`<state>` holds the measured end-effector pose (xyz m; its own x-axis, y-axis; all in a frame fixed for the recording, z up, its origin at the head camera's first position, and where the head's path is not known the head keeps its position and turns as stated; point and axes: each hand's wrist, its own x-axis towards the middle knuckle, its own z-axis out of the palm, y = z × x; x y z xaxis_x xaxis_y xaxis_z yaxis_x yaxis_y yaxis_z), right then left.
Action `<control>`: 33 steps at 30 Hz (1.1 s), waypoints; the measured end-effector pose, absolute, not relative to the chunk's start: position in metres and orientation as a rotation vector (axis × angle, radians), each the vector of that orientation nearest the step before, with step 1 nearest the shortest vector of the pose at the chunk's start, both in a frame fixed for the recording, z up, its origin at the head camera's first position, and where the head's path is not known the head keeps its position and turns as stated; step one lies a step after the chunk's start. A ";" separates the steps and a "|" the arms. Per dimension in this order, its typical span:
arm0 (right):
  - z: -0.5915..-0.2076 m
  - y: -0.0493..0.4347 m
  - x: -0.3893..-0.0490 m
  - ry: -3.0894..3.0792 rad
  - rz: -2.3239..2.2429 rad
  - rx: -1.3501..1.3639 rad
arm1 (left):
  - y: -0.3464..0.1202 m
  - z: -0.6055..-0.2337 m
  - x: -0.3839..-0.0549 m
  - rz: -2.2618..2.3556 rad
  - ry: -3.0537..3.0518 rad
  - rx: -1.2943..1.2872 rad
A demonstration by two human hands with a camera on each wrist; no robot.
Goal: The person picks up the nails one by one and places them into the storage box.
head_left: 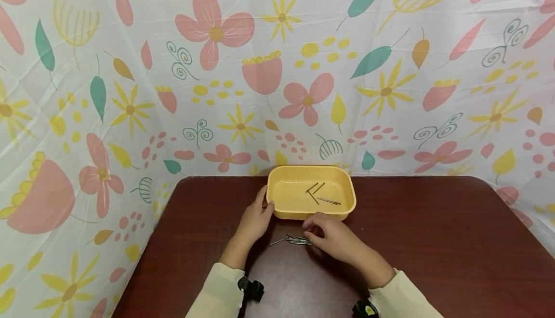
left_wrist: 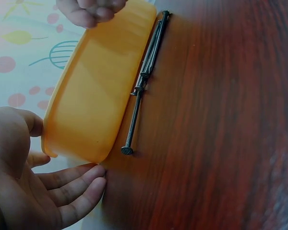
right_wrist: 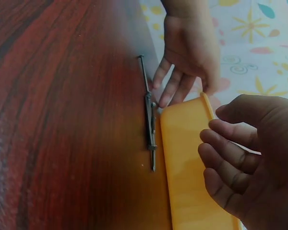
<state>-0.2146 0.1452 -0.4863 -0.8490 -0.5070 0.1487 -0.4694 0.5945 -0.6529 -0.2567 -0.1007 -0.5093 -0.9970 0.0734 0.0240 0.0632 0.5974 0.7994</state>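
Observation:
A yellow plastic tray stands at the back of the table. My left hand holds its left end, thumb at the rim and the other fingers low against the corner, as the left wrist view shows. Several metal nails lie in a small heap in front of the tray; one sticks out to the left. Over the heap's right end hovers my right hand, fingers loosely bent with nothing between them in the right wrist view. Inside the tray several more nails lie on its floor, toward the right.
The dark red-brown wooden table extends to both sides of the tray. Behind it and along the left hangs a white cloth with flowers and leaves. Each wrist wears a black strapped device.

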 end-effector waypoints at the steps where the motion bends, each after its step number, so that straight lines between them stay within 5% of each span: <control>1: -0.487 0.145 -0.215 2.759 -1.088 -0.845 | -0.101 -0.509 -0.257 1.401 2.795 0.117; 33: -0.506 0.129 -0.223 2.855 -0.846 -0.786 | -0.100 -0.510 -0.257 1.392 2.794 0.097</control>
<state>-0.2226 0.1292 -0.5059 -0.8679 -0.4898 0.0832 -0.4561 0.7191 -0.5243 -0.2568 -0.1005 -0.5096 -0.9979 0.0636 0.0113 0.0473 0.6010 0.7979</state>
